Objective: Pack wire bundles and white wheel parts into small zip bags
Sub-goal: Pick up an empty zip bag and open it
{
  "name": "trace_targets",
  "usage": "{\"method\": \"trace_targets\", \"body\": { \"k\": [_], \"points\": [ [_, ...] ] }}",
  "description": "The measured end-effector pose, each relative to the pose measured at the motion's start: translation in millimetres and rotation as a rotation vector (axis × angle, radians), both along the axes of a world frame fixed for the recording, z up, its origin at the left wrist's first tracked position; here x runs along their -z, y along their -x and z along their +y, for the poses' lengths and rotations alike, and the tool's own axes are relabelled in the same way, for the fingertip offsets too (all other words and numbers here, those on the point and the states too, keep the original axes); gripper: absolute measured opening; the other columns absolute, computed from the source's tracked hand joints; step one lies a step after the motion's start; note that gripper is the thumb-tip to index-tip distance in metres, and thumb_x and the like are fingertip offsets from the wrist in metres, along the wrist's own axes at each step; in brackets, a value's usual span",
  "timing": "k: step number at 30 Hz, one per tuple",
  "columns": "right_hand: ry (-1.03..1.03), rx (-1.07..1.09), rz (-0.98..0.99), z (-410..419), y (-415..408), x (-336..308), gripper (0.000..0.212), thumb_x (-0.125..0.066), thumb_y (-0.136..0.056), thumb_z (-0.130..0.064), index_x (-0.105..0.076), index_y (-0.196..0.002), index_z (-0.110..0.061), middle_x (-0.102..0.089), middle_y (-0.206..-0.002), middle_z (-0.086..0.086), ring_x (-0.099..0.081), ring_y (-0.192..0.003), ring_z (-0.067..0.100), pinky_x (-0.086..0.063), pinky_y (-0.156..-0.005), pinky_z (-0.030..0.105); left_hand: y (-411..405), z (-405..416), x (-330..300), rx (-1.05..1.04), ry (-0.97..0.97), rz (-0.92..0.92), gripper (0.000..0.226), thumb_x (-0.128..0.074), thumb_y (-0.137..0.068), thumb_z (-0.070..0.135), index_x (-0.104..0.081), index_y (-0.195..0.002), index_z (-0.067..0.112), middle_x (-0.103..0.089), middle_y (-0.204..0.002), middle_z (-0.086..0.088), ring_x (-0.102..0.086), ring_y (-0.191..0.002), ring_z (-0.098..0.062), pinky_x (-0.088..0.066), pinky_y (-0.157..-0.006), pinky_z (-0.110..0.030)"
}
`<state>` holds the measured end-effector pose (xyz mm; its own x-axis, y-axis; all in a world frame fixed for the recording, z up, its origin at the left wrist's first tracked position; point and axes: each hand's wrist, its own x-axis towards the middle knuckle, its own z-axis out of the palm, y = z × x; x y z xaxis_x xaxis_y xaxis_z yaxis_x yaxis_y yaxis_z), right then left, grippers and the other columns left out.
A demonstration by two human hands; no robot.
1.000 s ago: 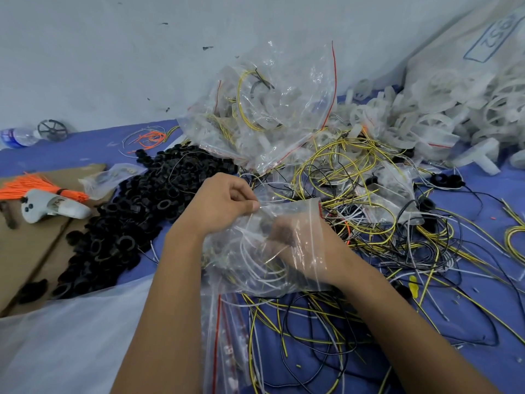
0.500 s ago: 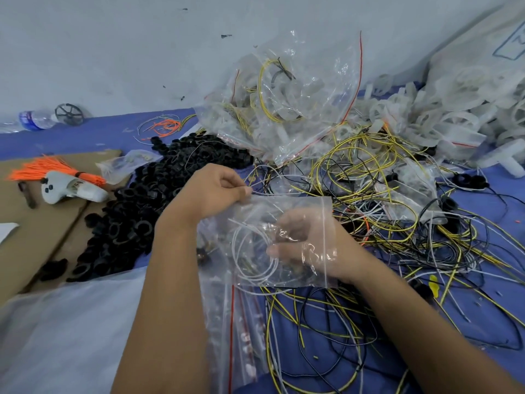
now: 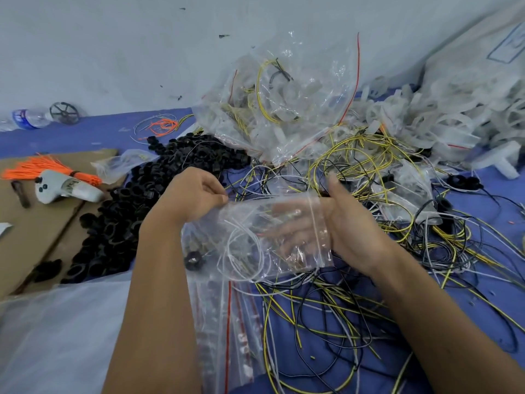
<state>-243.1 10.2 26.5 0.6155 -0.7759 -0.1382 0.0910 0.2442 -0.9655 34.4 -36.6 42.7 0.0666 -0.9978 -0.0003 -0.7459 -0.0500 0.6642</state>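
A small clear zip bag point(image 3: 272, 237) is held above the blue surface point(image 3: 483, 200). The left hand point(image 3: 193, 197) pinches the bag's upper left edge with curled fingers. The right hand point(image 3: 338, 223) has its straight fingers inside the bag mouth, thumb outside. Coiled white wire point(image 3: 241, 257) lies inside, over loose wires point(image 3: 326, 308).

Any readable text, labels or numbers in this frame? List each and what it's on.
None can be read.
Water bottle: blue label, print too small and blurred.
Large white sack: blue outlined box with marks at the frame edge, cut off and illegible.
White controller: dark patch on its handle, blurred.
Small zip bag held in both hands: no print visible.
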Motion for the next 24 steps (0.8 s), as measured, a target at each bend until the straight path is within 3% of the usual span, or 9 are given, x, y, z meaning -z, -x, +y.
{"method": "trace_targets", "body": {
  "k": [2,3,5,7,9,11,13,20,24],
  "points": [
    [0.052,-0.101,-0.02,-5,9,2,0.094,-0.014,-0.089,-0.083,-0.069,-0.126,-0.017,-0.071,-0.114,0.027,-0.072,-0.092,0.037,-0.057,-0.072,0.035,2,-2,-1,-0.05,-0.007,-0.074,0.011,-0.082,-0.085,0.015,-0.077,-0.077,0.019,-0.074,-0.079,0.0,-0.069,-0.082,-0.019,-0.051,-0.074,-0.031],
    [0.118,-0.09,0.022,-5,11,2,0.078,-0.031,-0.091,-0.079,-0.07,-0.125,-0.021,-0.073,-0.111,0.023,-0.071,-0.091,0.034,-0.057,-0.073,0.036,7,-3,-2,-0.087,0.016,-0.099,0.013,-0.081,-0.085,0.015,-0.076,-0.075,0.021,-0.072,-0.077,0.004,-0.068,-0.082,-0.017,-0.048,-0.072,-0.028],
    [0.267,0.019,0.136,-3,11,6,0.029,-0.064,-0.095,-0.044,-0.074,-0.115,-0.025,-0.078,-0.096,0.011,-0.072,-0.078,0.022,-0.056,-0.064,0.028,26,-5,-5,-0.201,0.171,-0.104,0.016,-0.077,-0.088,0.019,-0.072,-0.074,0.024,-0.065,-0.072,0.013,-0.066,-0.078,-0.015,-0.045,-0.071,-0.026],
    [0.337,0.175,0.248,-2,7,10,0.009,-0.067,-0.097,-0.018,-0.075,-0.1,-0.02,-0.076,-0.078,0.008,-0.068,-0.06,0.019,-0.053,-0.048,0.028,57,-6,-12,-0.267,0.399,0.007,0.016,-0.073,-0.09,0.026,-0.068,-0.075,0.025,-0.06,-0.067,0.017,-0.062,-0.07,-0.011,-0.044,-0.071,-0.024],
    [0.503,0.364,0.466,-3,3,14,0.01,-0.069,-0.096,-0.021,-0.07,-0.086,-0.022,-0.072,-0.068,0.004,-0.066,-0.055,0.02,-0.056,-0.049,0.035,94,-5,-15,-0.198,0.517,0.207,0.023,-0.069,-0.091,0.027,-0.065,-0.069,0.023,-0.058,-0.057,0.015,-0.054,-0.058,-0.001,-0.039,-0.06,-0.015],
    [0.76,0.552,0.717,-6,4,16,0.02,-0.074,-0.091,-0.03,-0.061,-0.076,-0.031,-0.061,-0.061,-0.008,-0.059,-0.054,0.005,-0.047,-0.052,0.023,130,-4,-8,-0.073,0.495,0.348,0.032,-0.066,-0.093,0.031,-0.064,-0.065,0.015,-0.057,-0.053,0.005,-0.048,-0.05,-0.004,-0.036,-0.053,-0.019],
    [0.874,0.708,0.771,-8,9,15,0.016,-0.074,-0.09,-0.032,-0.062,-0.08,-0.031,-0.057,-0.062,-0.014,-0.054,-0.056,-0.001,-0.042,-0.055,0.018,156,0,6,0.029,0.439,0.407,0.036,-0.061,-0.098,0.032,-0.065,-0.069,0.01,-0.059,-0.059,-0.006,-0.051,-0.054,-0.011,-0.04,-0.057,-0.027],
    [0.774,1.036,0.913,-44,54,-5,0.008,-0.069,-0.092,-0.026,-0.074,-0.092,-0.02,-0.069,-0.072,-0.009,-0.06,-0.063,0.005,-0.048,-0.063,0.026,173,3,46,0.155,0.378,0.166,0.039,-0.056,-0.103,0.032,-0.047,-0.065,0.03,-0.051,-0.057,0.011,-0.052,-0.059,0.002,-0.03,-0.053,-0.015],
    [0.845,1.076,1.205,-83,84,-25,0.022,-0.061,-0.09,-0.009,-0.074,-0.105,-0.016,-0.074,-0.098,0.008,-0.066,-0.095,0.03,-0.053,-0.074,0.035,173,3,46,0.153,0.371,0.16,0.039,-0.057,-0.103,0.032,-0.05,-0.065,0.03,-0.051,-0.055,0.012,-0.053,-0.058,0.006,-0.033,-0.053,-0.011]
  ]
}}
